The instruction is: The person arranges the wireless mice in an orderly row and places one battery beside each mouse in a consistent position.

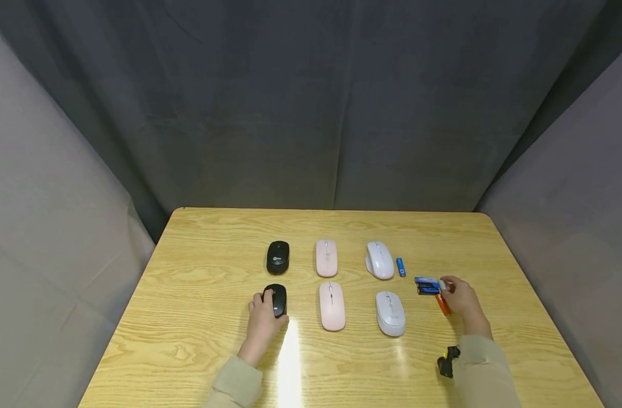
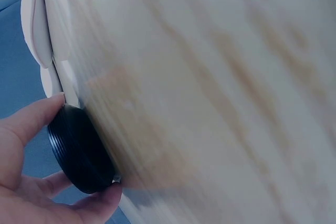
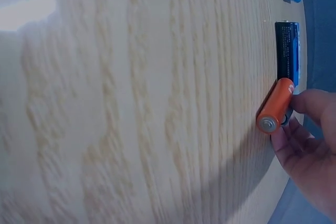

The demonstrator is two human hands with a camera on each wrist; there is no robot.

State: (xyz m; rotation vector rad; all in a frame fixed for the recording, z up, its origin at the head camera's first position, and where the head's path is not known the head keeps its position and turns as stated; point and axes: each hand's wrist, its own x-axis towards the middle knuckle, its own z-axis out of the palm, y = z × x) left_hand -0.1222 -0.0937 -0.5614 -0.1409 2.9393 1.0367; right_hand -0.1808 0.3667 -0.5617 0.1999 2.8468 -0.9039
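Note:
My left hand point(image 1: 262, 323) grips a black computer mouse point(image 1: 278, 300) in the nearer row. In the left wrist view, the thumb and fingers hold the dark sides of this mouse point(image 2: 81, 150), close over the wood. At the right, my right hand point(image 1: 461, 297) pinches a small whitish battery point(image 1: 442, 284) by a group of batteries. Blue batteries point(image 1: 426, 284) lie just left of the fingertips, and an orange battery point(image 1: 443, 305) lies just below them. In the right wrist view the orange battery point(image 3: 277, 106) partly hides what the fingers hold.
Another black mouse point(image 1: 277, 257) stands behind the held one. Pink mice point(image 1: 326, 258) and white mice point(image 1: 390, 313) fill the middle columns. A lone blue battery point(image 1: 401, 267) lies beside the rear white mouse point(image 1: 380, 260). A black object point(image 1: 446, 362) is by the right sleeve.

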